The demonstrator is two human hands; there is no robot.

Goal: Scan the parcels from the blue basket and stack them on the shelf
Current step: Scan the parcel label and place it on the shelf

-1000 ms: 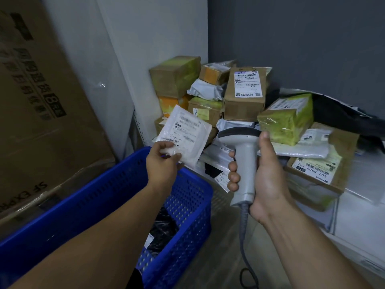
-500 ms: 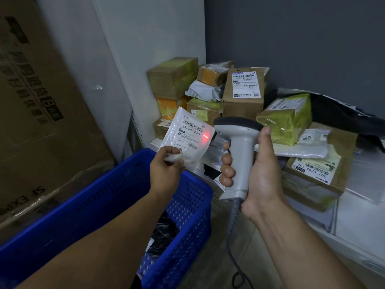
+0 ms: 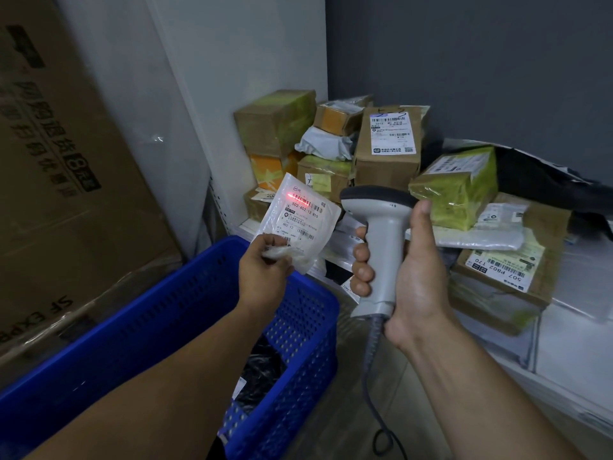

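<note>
— Hands first: left hand (image 3: 263, 277) pinches the white pouch parcel (image 3: 298, 220) above the blue basket (image 3: 185, 313); right hand (image 3: 411, 270) grips the scanner (image 3: 379, 227).
— Advice?
— Steady that red line (image 3: 300, 200) flat along the barcode.

I see the white shelf (image 3: 580, 343) carrying stacked cardboard parcels (image 3: 386, 144) in its corner, plus flat white mailers (image 3: 481, 232) nearer me.
</note>
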